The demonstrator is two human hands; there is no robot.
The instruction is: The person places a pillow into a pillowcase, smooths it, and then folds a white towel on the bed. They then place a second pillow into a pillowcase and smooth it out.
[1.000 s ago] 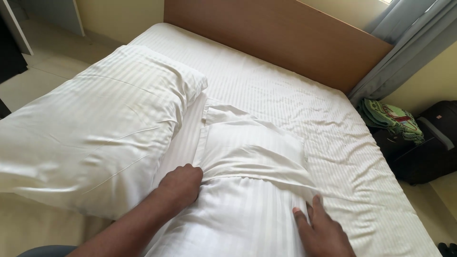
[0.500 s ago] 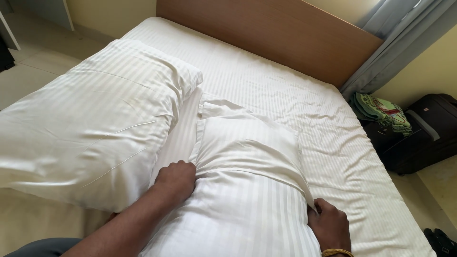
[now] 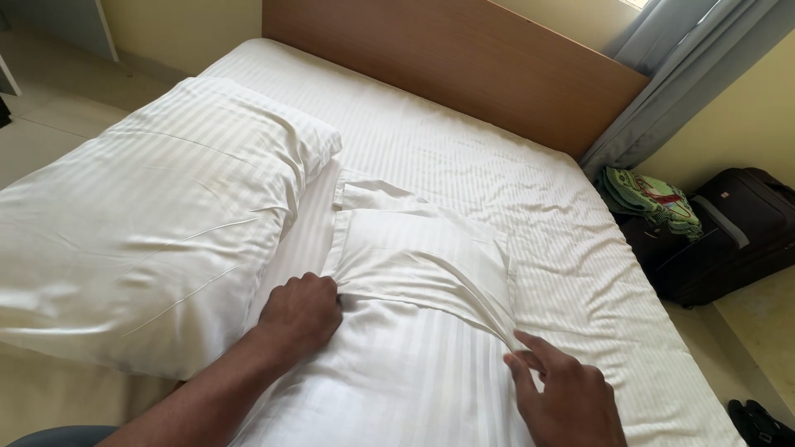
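A white striped pillow (image 3: 414, 331) lies on the bed in front of me, its pillowcase flap (image 3: 414, 269) bunched across the middle. My left hand (image 3: 300, 313) is fisted on the left edge of that flap, gripping the fabric. At the flap's right end, my right hand (image 3: 561, 393) pinches the pillowcase edge between thumb and fingers. A second, larger white pillow (image 3: 149, 248) rests to the left, overhanging the bed's side.
The bed (image 3: 497, 174) has a white striped sheet and a wooden headboard (image 3: 464, 74). A grey curtain (image 3: 679, 74) hangs at the right. A dark suitcase (image 3: 729, 236) with green cloth (image 3: 650, 199) on it stands beside the bed. Dark shoes (image 3: 758, 422) lie on the floor.
My right hand has moved up from the pillow's lower right and now pinches the flap's edge. The left hand keeps its grip. The view has shifted slightly.
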